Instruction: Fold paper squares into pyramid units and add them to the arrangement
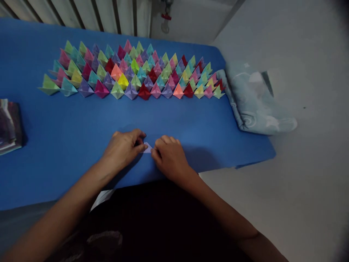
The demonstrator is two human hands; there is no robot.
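Observation:
A small pale lilac piece of folded paper (148,147) lies between my hands, close to the near edge of the blue table (81,145). My left hand (124,147) pinches its left side between thumb and fingers. On the paper's right side, my right hand (170,156) is closed with curled fingers, gripping the corner. Much of the paper is hidden by the fingers. Beyond both hands stand several rows of small folded paper boats (117,90) in green, pink, blue, purple, red and yellow, packed side by side.
A folded grey-blue patterned cloth (253,102) lies at the table's right end, against the pale wall (313,145). At the left edge sits a dark folded bundle (11,125). Behind the table are a ribbed radiator (106,16) and a red valve handle (166,16).

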